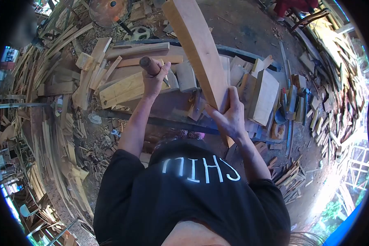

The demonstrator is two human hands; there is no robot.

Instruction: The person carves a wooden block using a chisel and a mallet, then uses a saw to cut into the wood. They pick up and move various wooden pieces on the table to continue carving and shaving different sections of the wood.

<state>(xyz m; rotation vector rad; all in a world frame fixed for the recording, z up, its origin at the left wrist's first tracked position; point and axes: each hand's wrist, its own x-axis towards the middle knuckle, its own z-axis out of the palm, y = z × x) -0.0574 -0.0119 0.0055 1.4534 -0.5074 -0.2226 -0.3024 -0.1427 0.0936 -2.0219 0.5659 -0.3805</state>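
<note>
My left hand (154,84) is closed around a brown round wooden handle (150,65), whose thick end points up and away. What tool it belongs to is hidden in the fist. In my right hand (232,117) is a long, thick wooden plank (197,45), gripped near its lower end. The plank slants up to the left past the top edge of the view. Below both hands is a low work surface with a pale board (125,88) under my left hand and a wood block (265,97) right of my right hand.
Several wood offcuts (186,76) lie around the work surface. A pile of scrap wood (340,90) rises at the right, and long strips (49,135) are stacked at the left. A round orange-brown object (107,12) stands at the back. Part of another person in red (293,6) shows at top right.
</note>
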